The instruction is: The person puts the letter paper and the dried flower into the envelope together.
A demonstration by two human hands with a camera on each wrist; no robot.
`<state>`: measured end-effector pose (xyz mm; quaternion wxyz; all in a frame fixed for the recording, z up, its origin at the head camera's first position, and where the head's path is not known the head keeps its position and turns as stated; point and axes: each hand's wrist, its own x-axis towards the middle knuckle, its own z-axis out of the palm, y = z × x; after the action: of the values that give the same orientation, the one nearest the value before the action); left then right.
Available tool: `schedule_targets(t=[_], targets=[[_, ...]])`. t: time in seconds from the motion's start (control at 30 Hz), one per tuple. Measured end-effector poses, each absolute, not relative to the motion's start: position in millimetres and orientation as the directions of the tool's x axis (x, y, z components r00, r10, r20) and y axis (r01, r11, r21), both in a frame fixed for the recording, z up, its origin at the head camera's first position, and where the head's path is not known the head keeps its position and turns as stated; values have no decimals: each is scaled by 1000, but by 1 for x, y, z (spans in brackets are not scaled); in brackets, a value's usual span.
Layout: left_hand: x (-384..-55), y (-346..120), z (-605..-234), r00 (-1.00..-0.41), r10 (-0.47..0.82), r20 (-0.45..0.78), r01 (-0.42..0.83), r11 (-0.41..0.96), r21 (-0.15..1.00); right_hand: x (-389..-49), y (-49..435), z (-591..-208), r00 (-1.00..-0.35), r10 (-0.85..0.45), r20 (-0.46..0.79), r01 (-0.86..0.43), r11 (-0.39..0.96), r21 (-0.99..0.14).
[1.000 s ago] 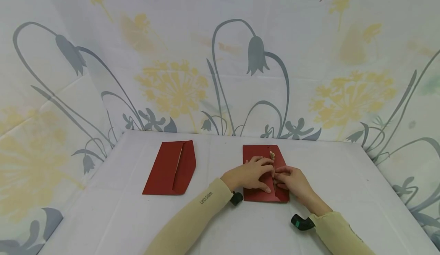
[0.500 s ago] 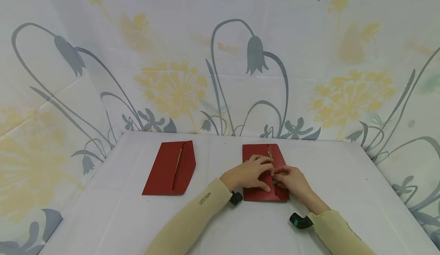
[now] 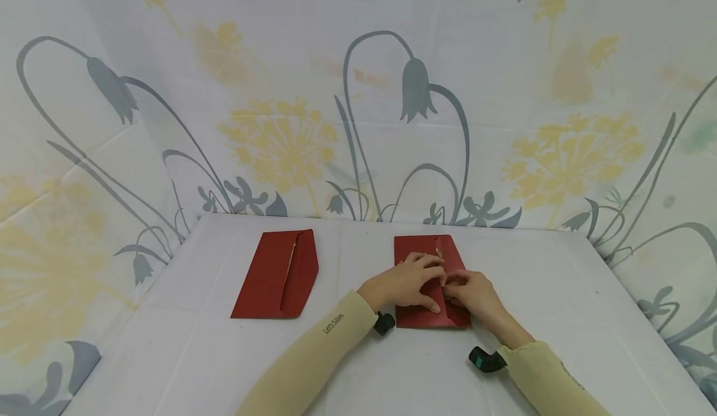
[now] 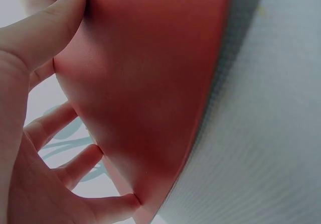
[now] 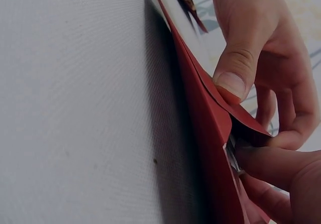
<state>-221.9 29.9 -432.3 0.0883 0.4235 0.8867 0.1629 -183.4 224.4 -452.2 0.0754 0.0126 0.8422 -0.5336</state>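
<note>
A red envelope (image 3: 417, 317) lies on the table with its flap to the right. My left hand (image 3: 406, 282) spreads over it, thumb on the pocket and curled fingers raising the pocket's edge, which bows up in the right wrist view. At the opening, my right hand (image 3: 476, 294) has its thumb (image 5: 266, 163) and fingertips tucked in, pinching a thin insert (image 5: 231, 154) with a pale edge. Most of that insert is hidden inside the pocket; a small pale-gold bit shows near the top of the opening. Its kind cannot be made out.
A second red envelope (image 3: 263, 279) lies to the left, flap to the right, with a thin pale edge at its pocket. Both stand on a white-covered table (image 3: 185, 354). Behind rises a flower-printed cloth (image 3: 291, 80). Black wrist cameras (image 3: 486, 360) sit under the sleeves.
My right hand has moved slightly left, further into the pocket. The pale insert that stuck out along the opening has slid mostly inside. My left hand has stayed in place.
</note>
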Motion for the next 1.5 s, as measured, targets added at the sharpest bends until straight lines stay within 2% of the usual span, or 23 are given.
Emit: schedule_targets(t=[0.27,0.4,0.73,1.13,1.5], targets=[[-220,30,-430,-635,772,-36,712,602,361,-181,228,-451,-982,-90,-164,124,347,-930],[-219,30,-429,-636,771,-41,710,605,360,-183,231,-452,-983,-58,-176,149,312,-938],[-221,31,-429,-640,767,-46,700,606,378,-194,237,-451,-988,23,-153,153,298,-942],[-222,31,-432,-634,772,-45,699,597,394,-213,237,-452,-990,-1,-142,135,319,-938],[-222,32,-432,-634,772,-55,699,602,386,-216,233,-449,-986,-45,-160,139,298,-944]])
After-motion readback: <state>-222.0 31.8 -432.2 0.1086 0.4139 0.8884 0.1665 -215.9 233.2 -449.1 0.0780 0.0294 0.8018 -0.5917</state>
